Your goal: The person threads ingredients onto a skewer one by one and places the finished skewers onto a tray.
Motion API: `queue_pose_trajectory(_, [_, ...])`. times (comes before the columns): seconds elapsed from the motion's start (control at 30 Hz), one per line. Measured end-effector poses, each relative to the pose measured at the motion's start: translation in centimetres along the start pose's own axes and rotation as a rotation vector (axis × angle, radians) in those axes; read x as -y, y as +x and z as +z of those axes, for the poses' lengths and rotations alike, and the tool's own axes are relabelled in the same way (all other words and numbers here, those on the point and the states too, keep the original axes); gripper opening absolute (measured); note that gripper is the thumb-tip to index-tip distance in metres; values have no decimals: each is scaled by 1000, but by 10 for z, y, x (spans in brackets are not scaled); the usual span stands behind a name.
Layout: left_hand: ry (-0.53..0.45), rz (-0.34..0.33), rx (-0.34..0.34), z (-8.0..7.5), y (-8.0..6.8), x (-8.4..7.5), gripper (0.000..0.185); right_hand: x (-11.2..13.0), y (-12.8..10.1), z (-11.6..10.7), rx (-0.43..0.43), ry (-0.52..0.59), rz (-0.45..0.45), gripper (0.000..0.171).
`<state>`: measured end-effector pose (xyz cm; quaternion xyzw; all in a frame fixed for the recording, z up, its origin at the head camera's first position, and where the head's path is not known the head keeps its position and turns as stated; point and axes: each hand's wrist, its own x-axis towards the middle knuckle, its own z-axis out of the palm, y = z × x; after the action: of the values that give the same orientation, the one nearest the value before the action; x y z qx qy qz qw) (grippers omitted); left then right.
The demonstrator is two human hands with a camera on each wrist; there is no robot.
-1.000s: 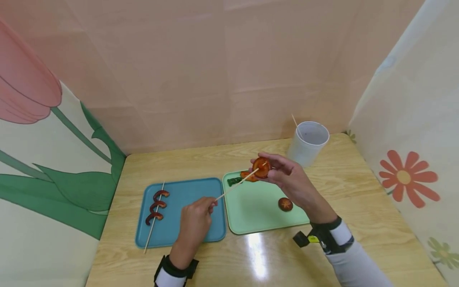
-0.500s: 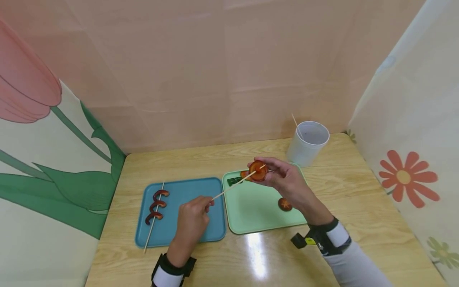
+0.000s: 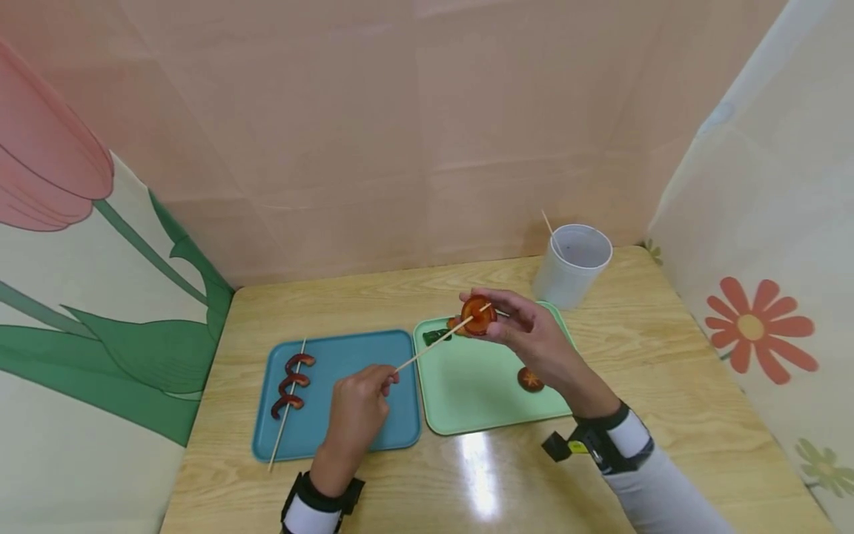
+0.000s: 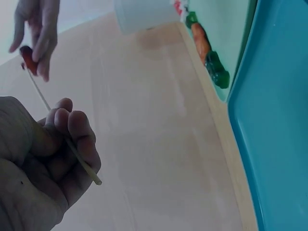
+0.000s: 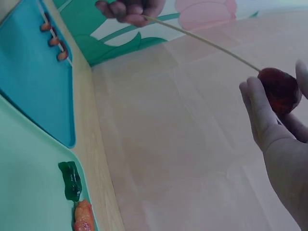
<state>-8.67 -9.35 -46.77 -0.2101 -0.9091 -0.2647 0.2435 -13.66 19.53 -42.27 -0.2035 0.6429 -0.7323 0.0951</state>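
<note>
While the left hand point(image 3: 356, 411) pinches the near end of a thin wooden skewer point(image 3: 437, 345) between thumb and curled fingers, the right hand point(image 3: 527, 334) grips a round reddish-brown mushroom cap point(image 3: 477, 314) at its fingertips, just above the middle of the frame. The skewer runs up and to the right from the left hand, and its tip pokes through the mushroom cap and shows just past it. Both are held in the air over the worktop point(image 3: 480, 475).

Seen from the left wrist, the skewer point(image 4: 62, 132) crosses the curled fingers point(image 4: 72, 130) and its blunt end sticks out below them; the mushroom cap point(image 4: 29, 57) shows small at the upper left. Seen from the right wrist, the mushroom cap point(image 5: 281, 89) sits between the fingers point(image 5: 257, 110) at the right edge, with the skewer point(image 5: 202, 41) slanting toward the upper left.

Below the hands, a mint green tray point(image 3: 480, 400) lies at the centre right of the head view. On it are a second mushroom cap point(image 3: 530, 379), near the right wrist, and a green piece point(image 3: 436, 336) and an orange piece point(image 3: 455, 323) at its far left corner. Just beside it to the left lies a blue tray point(image 3: 353, 348) bearing a finished skewer with three curled brown pieces point(image 3: 290, 383). A white cup point(image 3: 574, 263) with one stick in it stands at the far right of the worktop.
</note>
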Motion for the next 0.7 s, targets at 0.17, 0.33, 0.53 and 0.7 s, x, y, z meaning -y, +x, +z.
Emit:
queue_pose_trajectory(0.17, [1, 22, 2, 2, -1, -1, 34, 1, 1, -1, 18, 52, -20, 55])
queue_pose_trajectory(0.33, [-4, 12, 3, 0, 1, -4, 34, 3, 2, 3, -40, 7, 13, 51])
queue_pose_trajectory(0.53, [1, 23, 8, -5, 4, -1, 33, 0, 1, 5, -92, -77, 65, 53])
queue_pose_trajectory(0.7, [-15, 55, 27, -5, 5, -3, 32, -3, 1, 9, -71, -113, 86, 47])
